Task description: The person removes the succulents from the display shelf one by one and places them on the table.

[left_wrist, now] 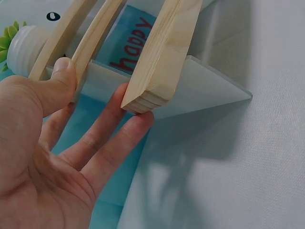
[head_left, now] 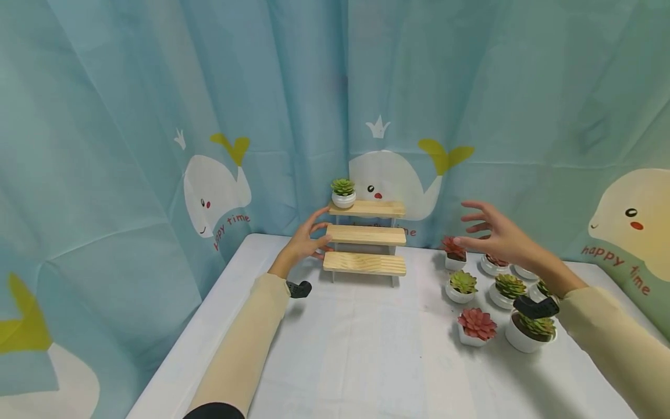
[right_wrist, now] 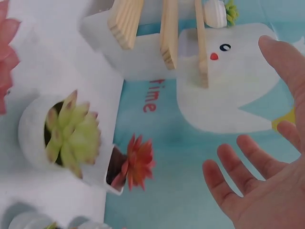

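Observation:
A three-tier wooden shelf stand with pale side panels stands at the back of the table. On the left end of its top tier sits a green succulent in a white pot. My left hand is at the stand's left side, fingers spread. Its thumb rests at the end of one shelf board, and two fingertips touch the end of the lowest board. My right hand hangs in the air with fingers apart, holding nothing, above a red succulent in a square white pot.
Several potted succulents stand on the table's right, among them a light green one, a pinkish-red one and a larger green one. A blue whale-print curtain hangs behind the white-covered table.

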`<state>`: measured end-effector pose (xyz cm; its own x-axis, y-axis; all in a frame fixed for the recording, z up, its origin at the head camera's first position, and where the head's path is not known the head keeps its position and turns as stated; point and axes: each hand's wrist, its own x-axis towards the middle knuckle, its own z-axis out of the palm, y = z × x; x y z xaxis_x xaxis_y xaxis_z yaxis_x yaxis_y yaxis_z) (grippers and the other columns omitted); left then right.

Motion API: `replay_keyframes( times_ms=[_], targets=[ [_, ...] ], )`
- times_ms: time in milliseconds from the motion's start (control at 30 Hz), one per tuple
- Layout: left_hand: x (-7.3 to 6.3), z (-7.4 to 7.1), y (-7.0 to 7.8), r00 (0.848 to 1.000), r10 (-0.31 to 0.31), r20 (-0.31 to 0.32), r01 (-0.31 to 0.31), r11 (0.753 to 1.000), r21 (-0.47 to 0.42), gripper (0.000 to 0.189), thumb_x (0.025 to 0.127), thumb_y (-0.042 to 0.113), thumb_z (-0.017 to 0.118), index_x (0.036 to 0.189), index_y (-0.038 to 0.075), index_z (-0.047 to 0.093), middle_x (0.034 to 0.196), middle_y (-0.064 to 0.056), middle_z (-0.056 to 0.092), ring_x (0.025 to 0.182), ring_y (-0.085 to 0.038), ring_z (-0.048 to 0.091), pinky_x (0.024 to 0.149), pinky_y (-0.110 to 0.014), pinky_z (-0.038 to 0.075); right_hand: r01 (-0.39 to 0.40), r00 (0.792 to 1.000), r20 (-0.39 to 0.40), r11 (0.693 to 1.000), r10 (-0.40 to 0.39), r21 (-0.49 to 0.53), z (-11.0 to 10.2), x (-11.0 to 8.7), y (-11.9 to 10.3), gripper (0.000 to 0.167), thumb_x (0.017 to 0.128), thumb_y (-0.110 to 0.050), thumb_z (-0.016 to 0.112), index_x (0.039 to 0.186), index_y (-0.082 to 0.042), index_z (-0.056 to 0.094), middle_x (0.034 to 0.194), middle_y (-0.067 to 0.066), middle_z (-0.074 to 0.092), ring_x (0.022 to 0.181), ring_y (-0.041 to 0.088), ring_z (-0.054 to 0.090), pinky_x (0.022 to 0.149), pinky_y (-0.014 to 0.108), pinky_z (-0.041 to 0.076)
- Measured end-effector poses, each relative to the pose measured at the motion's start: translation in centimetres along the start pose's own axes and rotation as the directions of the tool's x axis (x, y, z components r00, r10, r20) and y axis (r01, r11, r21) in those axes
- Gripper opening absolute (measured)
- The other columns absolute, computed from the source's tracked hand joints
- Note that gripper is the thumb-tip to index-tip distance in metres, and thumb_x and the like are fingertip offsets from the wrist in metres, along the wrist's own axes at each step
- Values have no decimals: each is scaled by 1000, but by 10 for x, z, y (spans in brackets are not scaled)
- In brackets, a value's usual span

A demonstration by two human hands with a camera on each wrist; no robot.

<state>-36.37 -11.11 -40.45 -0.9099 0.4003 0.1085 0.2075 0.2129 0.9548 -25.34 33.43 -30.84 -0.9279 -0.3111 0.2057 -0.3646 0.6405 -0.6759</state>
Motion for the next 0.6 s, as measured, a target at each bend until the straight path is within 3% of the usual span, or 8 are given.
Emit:
replay_keyframes(
  times_ms=[133,233,600],
  targets=[
    [0,0,1,1000,-2,6,2,1000,-6,75,103,14,65,162,41,26,160,-13,39,88,-38,74,76,-56,60,4,1000,18,1000,-4,13,8,12,-9,84,96,-24,76,161,-10,26,148,25,47,128,44,53,97,51,53],
    [-1,0,0,1000,-5,9,5,1000,-20,76,103,13,65,162,40,26,160,-13,39,89,-39,73,78,-60,59,10,1000,19,1000,-10,10,16,23,-14,86,96,-26,77,161,-7,25,147,28,47,127,47,53,98,60,50],
    [0,0,0,1000,-2,17,3,1000,-20,76,103,15,65,163,39,25,161,-15,37,94,-45,72,81,-64,57,12,1000,18,1000,-12,-12,39,58,-26,89,93,-36,79,161,-11,28,148,27,47,128,47,53,96,59,52]
  ],
)
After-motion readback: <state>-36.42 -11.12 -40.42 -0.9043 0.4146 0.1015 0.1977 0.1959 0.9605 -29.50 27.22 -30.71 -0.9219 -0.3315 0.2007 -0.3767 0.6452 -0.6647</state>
